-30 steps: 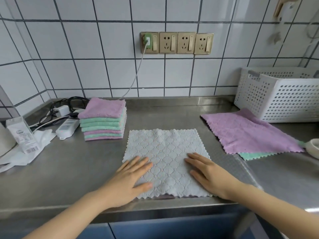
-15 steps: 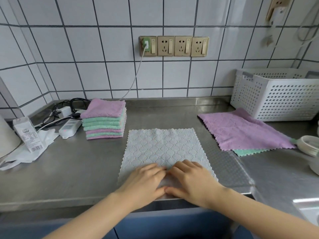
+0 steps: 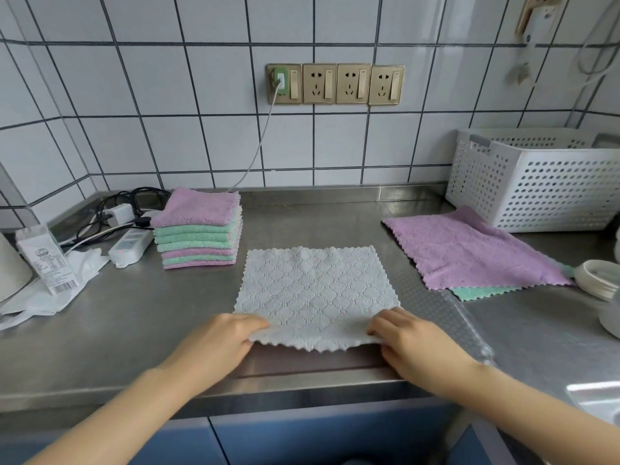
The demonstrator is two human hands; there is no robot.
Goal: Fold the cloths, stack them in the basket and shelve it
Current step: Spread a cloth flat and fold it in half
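A pale grey quilted cloth [image 3: 313, 290] lies spread on the steel counter in front of me. My left hand [image 3: 223, 340] pinches its near left corner and my right hand [image 3: 407, 340] pinches its near right corner, with the near edge lifted slightly off the counter. A stack of folded pink and green cloths [image 3: 198, 229] stands to the left. An unfolded pink cloth [image 3: 469, 250] lies to the right over a green cloth [image 3: 483, 292]. The white perforated basket [image 3: 540, 182] stands at the back right.
A power strip [image 3: 131, 246], a charger and black cables lie at the back left beside a small carton [image 3: 45, 260] and a plastic bag. A white round container [image 3: 600, 278] sits at the right edge. Wall sockets [image 3: 335, 83] are on the tiles above.
My hands slid from flat on the cloth's middle to its near edge, then spread apart to the two near corners and pinched them. The near edge has risen slightly.
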